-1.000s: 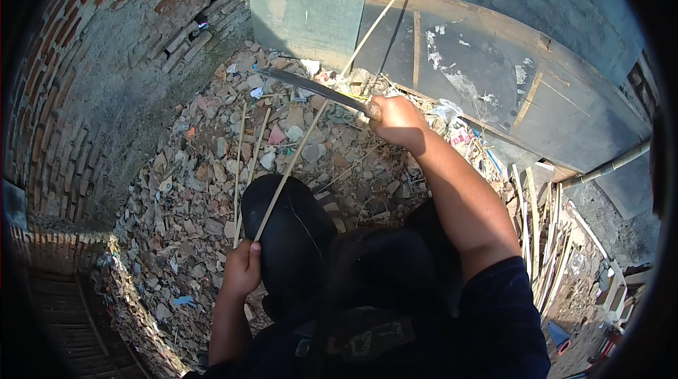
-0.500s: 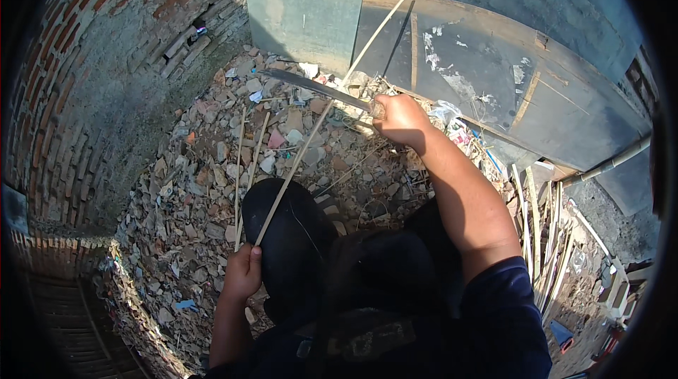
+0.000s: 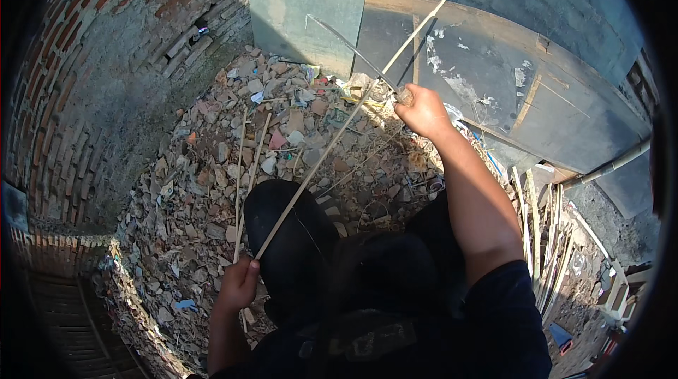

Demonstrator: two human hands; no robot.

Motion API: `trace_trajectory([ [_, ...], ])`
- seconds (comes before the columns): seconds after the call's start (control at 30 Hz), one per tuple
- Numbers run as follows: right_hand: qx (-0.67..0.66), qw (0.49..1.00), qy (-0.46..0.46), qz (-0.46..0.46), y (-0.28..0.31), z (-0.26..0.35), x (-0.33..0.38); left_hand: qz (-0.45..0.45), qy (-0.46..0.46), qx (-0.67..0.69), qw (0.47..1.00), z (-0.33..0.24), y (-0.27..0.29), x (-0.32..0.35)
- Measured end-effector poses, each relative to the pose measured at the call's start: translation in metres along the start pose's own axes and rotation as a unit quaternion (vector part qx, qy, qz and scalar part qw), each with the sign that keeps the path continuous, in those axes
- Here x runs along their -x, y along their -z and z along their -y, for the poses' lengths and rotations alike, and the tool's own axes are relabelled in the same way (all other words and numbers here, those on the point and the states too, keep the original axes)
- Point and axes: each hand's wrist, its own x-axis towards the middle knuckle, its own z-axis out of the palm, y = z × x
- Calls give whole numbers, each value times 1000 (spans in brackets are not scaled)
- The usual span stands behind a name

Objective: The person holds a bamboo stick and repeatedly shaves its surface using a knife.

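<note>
My left hand (image 3: 239, 284) is closed around the near end of a long, pale bamboo strip (image 3: 307, 181). The strip slants away over my dark-clad knee to the upper right. In my right hand (image 3: 427, 113) is the handle of a machete (image 3: 352, 49), its blade slim with a hooked tip. The blade crosses the strip in its far half, just beyond my right fist; whether it bites into the strip I cannot tell. Two more pale strips (image 3: 255, 166) lie on the rubble beside my left knee, their near ends close to my left hand.
Broken stone and brick rubble (image 3: 205, 188) covers the ground. A bundle of pale strips (image 3: 538, 238) lies at the right. A worn brick wall (image 3: 85, 104) rises on the left, and grey-blue panels (image 3: 307, 5) stand at the far side. A pole (image 3: 609, 161) leans at the right.
My right hand has moved slightly right, and the machete blade has turned more steeply, its tip now pointing farther away. The strip's far end has swung right; my left hand has shifted slightly nearer me.
</note>
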Motion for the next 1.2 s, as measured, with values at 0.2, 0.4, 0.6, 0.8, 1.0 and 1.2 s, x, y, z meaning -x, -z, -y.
trace_trajectory([
  [0.2, 89, 972, 137, 169, 7, 43, 29, 65, 91, 165, 980, 5, -2, 22],
  [0.4, 171, 931, 250, 204, -12, 61, 41, 15, 24, 90, 996, 5, -11, 25],
  [0.6, 143, 953, 195, 182, -21, 37, 28, -36, -7, -25, 999, -3, -17, 21],
  [0.8, 141, 945, 204, 212, -22, 62, 38, -32, -6, -24, 999, -2, -15, 19],
  [1.0, 43, 978, 136, 152, -37, 25, 17, -9, 14, 15, 1000, 5, -17, 11],
  [1.2, 148, 944, 207, 209, -29, 67, 40, -29, -16, -58, 998, 8, -15, 19],
])
